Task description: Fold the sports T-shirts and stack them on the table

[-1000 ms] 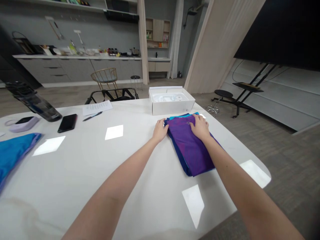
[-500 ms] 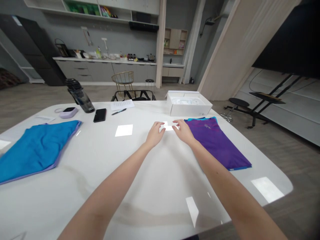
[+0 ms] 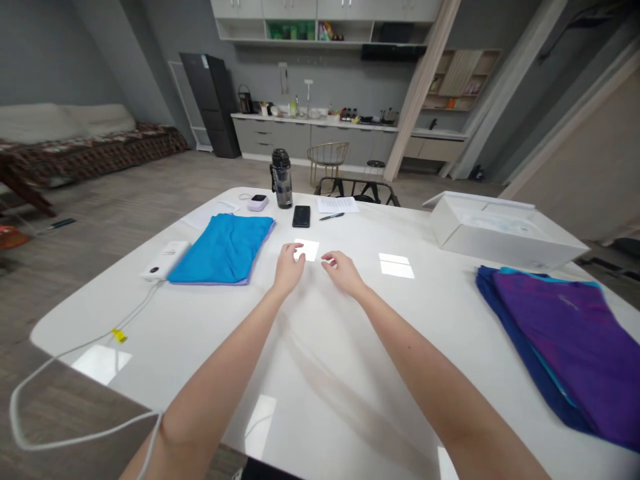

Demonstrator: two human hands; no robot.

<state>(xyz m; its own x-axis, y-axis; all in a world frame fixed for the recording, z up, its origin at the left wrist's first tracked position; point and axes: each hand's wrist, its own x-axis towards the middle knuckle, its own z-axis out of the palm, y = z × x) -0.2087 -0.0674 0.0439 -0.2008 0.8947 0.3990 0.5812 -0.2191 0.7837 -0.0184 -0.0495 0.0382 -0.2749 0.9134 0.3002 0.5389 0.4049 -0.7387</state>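
Above the white table, my left hand is open with its fingers curved and nothing in them. My right hand faces it a short gap away, also open and holding nothing. Nearest my left hand is a folded blue cloth, which lies over a lilac one at the left. A stack of folded cloths with a purple one on top lies far to the right, with navy and bright blue edges showing beneath. Neither hand touches the cloths.
Beyond my hands are a black phone, a pen, a paper sheet, a dark bottle and a lilac device. An open white box stands at right. A white power strip trails a cable at left.
The view has swung left, bringing the power strip and sofa into sight. My hands are now nearer the blue cloth and farther from the purple stack, still open with nothing held.
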